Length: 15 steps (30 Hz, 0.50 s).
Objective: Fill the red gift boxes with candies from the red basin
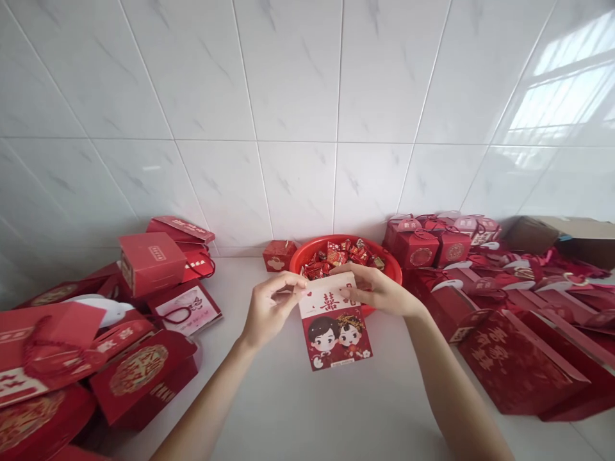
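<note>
Between my two hands is a flat red and white paper gift bag [336,339], printed with a cartoon couple and a red double-happiness character. My left hand [273,304] pinches its upper left corner between thumb and fingers. At the upper right, my right hand [382,291] grips the edge, thumb in front and fingers behind. The bag's top edge looks closed or folded; I cannot tell which. Just behind it sits a red plastic basin [394,272] holding wrapped candies [336,253], partly hidden by the bag and my hands.
Red gift boxes [151,259] pile up on the left. A small red box [279,255] stands beside the basin. More red boxes [420,246] and flat-lying ones [521,362] crowd the right, with a cardboard box [567,230] behind. A white tiled wall [298,96] bounds the back.
</note>
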Available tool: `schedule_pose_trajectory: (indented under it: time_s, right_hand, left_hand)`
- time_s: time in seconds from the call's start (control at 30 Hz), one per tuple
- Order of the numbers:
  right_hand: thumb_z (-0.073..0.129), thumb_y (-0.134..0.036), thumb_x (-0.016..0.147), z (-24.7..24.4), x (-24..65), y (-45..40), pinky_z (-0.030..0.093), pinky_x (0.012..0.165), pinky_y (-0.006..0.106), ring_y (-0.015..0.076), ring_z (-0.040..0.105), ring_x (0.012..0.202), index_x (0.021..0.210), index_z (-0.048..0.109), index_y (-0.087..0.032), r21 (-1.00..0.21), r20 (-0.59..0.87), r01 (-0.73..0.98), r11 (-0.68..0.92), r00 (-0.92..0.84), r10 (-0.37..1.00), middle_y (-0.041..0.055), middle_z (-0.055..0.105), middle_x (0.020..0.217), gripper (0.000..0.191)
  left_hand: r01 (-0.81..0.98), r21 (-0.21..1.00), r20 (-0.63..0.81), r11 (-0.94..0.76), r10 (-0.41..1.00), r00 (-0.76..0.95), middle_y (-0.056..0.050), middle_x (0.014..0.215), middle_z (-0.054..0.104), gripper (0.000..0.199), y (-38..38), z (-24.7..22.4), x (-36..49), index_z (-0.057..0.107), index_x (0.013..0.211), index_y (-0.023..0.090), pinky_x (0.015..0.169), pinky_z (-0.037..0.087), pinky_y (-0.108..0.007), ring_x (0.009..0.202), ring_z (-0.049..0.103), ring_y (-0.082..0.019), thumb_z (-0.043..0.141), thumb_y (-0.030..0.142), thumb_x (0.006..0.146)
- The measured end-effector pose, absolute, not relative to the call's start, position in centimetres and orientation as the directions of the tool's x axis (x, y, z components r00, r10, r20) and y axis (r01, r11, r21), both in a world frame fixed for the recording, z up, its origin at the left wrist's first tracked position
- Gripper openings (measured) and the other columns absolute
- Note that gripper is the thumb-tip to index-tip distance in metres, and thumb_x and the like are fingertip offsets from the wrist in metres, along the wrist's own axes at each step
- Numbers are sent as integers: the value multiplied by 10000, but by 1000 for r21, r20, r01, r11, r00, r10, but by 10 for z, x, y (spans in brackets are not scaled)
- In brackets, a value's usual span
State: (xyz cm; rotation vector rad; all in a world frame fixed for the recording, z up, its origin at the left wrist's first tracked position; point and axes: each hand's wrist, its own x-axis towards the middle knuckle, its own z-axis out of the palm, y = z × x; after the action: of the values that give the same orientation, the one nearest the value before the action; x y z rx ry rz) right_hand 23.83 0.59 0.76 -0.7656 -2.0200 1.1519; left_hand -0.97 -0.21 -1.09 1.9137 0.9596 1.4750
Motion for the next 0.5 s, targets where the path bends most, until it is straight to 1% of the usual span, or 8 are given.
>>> schedule_pose_trajectory:
  time_s: [0.1, 0.17, 0.23, 0.33, 0.4, 0.5]
  right_hand:
    - [604, -478, 930, 10, 237, 4, 534, 824, 296, 187, 648, 976, 1252, 600, -157, -880, 312, 101, 464, -613, 726, 78, 680, 1079, 455]
    - [564, -509, 944, 12, 237, 3, 519, 819, 291, 182, 636, 961, 1185, 630, -151, -871, 347, 83, 485, -594, 725, 77, 674, 1062, 437]
    - [547, -526, 946, 12, 237, 3, 499, 731, 262, 157, 611, 848, 1070, 656, -147, -855, 356, 133, 501, -552, 754, 53, 658, 944, 414]
    - [599, -520, 912, 10, 236, 4, 412, 576, 227, 115, 500, 665, 913, 644, -151, -833, 343, 229, 504, -501, 795, -3, 561, 746, 372]
    - [616, -512, 900, 9, 235, 5, 378, 550, 225, 108, 457, 635, 859, 626, -154, -828, 346, 240, 507, -491, 799, -13, 522, 709, 361]
    - [613, -512, 897, 10, 235, 4, 368, 549, 230, 110, 453, 628, 847, 621, -158, -832, 361, 222, 509, -479, 800, -12, 519, 701, 357]
  left_hand:
    - [229, 733, 629, -641, 766, 132, -45, 863, 741, 127, -4, -10, -7, 714, 769, 194, 677, 585, -245, 802, 696, -174, 663, 288, 839]
    - [247, 704, 661, -666, 741, 116, -49, 885, 745, 115, -5, -10, -6, 723, 779, 204, 683, 590, -250, 817, 699, -177, 658, 275, 843]
    - [264, 679, 685, -685, 720, 108, -50, 896, 745, 114, -6, -9, -5, 723, 776, 211, 686, 594, -252, 824, 700, -177, 650, 264, 847]
    - [271, 664, 689, -697, 711, 141, -54, 887, 739, 117, -8, -9, -6, 709, 747, 212, 674, 597, -254, 829, 699, -183, 652, 264, 834]
    - [257, 661, 681, -705, 707, 189, -64, 900, 730, 95, -8, -8, -7, 709, 762, 207, 664, 596, -256, 851, 696, -194, 661, 267, 819]
    - [244, 658, 664, -712, 702, 258, -73, 927, 719, 91, -10, -7, -7, 733, 828, 202, 666, 593, -260, 861, 689, -201, 674, 268, 809]
